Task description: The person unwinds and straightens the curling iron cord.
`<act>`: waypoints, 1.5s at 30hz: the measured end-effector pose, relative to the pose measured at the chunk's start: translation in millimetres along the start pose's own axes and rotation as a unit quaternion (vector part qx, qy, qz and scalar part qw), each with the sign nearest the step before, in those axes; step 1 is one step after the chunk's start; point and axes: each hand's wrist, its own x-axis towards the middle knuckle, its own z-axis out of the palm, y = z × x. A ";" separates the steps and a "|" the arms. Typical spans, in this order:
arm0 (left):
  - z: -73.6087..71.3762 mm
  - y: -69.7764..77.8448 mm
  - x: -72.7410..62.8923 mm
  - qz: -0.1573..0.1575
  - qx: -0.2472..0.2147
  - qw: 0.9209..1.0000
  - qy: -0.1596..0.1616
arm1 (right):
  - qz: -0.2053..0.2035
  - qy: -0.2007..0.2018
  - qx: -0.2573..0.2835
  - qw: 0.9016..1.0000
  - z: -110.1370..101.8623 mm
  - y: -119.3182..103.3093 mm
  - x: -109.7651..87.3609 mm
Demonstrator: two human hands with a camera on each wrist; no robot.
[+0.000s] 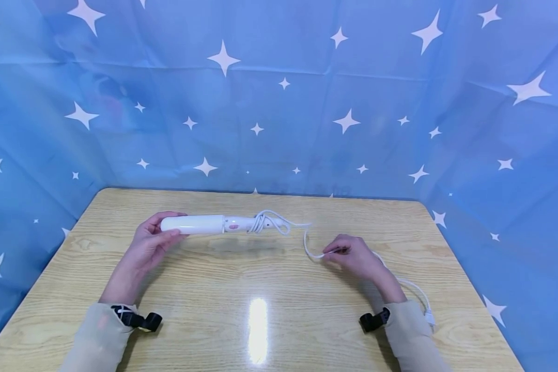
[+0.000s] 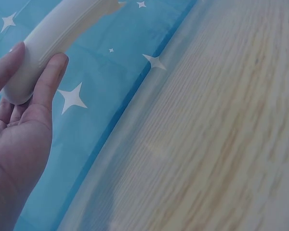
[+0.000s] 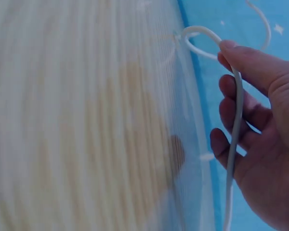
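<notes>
My left hand (image 1: 150,244) grips the rounded end of a white hair styling iron (image 1: 199,225), thumb on the near side and fingers on the far side. The iron lies level across the head view, its shadow falling on the table below it. Its slimmer handle (image 1: 239,223), with a small pink patch, points right and has loops of white cord (image 1: 259,223) round it. To the right, my right hand (image 1: 355,257) pinches the cord between thumb and index finger. In the right wrist view the cord (image 3: 236,125) runs down past the other, loosely bent fingers.
Past my right hand the cord runs along the wooden table (image 1: 204,320) to a white plug (image 1: 429,316) beside the right sleeve. A blue curtain with white stars (image 1: 279,103) stands behind the table's far edge. Each wrist wears a black strapped camera (image 1: 152,322).
</notes>
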 end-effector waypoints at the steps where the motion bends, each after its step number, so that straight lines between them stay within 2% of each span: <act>1: -0.7 0.5 -0.8 0.002 -0.003 1.000 0.000 | 0.008 0.010 0.001 1.000 -2.4 2.8 -1.6; 7: -3.0 4.5 -4.5 0.013 -0.020 1.000 -0.010 | 0.043 0.055 0.021 0.997 -16.7 17.9 -8.7; 12: -2.5 7.8 -5.5 0.011 -0.023 1.000 -0.013 | 0.068 0.072 0.006 0.995 -24.9 27.4 -10.1; 19: -3.2 7.4 -4.9 0.013 -0.026 0.999 -0.024 | 0.089 0.064 -0.013 0.994 -33.4 35.6 -10.7; 26: -4.0 8.2 -6.3 0.004 -0.026 0.999 -0.033 | 0.099 0.058 0.001 0.993 -33.2 35.3 -10.5; 30: -4.0 8.2 -5.6 0.002 -0.028 0.999 -0.039 | 0.096 0.063 0.008 0.993 -32.8 30.9 -8.8; 37: -4.2 8.9 -7.1 0.004 -0.028 0.999 -0.029 | 0.065 0.070 0.020 0.995 -30.5 16.1 -0.1; 45: -1.7 9.1 -7.1 0.004 -0.019 0.999 -0.038 | 0.014 0.089 0.114 0.989 -18.8 -18.2 20.7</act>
